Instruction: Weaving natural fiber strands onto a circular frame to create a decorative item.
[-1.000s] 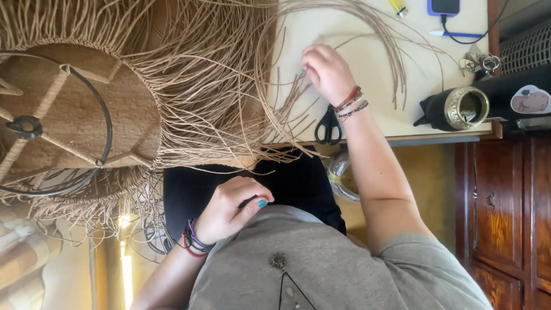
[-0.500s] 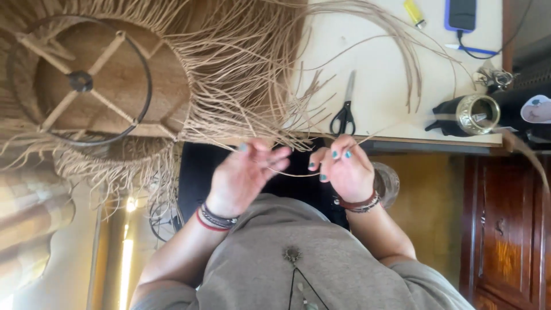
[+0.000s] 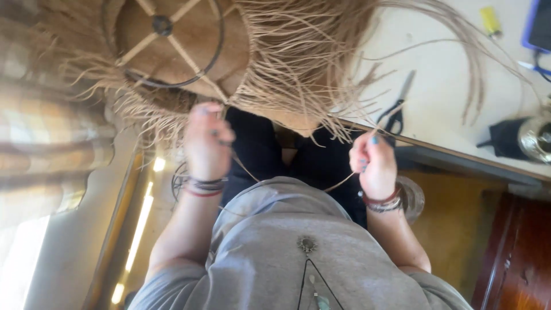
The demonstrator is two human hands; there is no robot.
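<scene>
Below the worktop's near edge | my left hand (image 3: pixel 208 140) and right hand (image 3: pixel 373 163) pinched one thin tan raffia strand (image 3: pixel 338 185) closed | I judged steady tension beside the round raffia-fringed wire lampshade (image 3: pixel 172 46) best.

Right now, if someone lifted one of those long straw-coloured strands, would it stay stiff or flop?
Probably floppy: the straw strands droop and curl over the table edge. Likely very light, since one thin strand sags in a loose curve between the left hand and right hand. Possibly brittle where the ends look frayed.
</scene>
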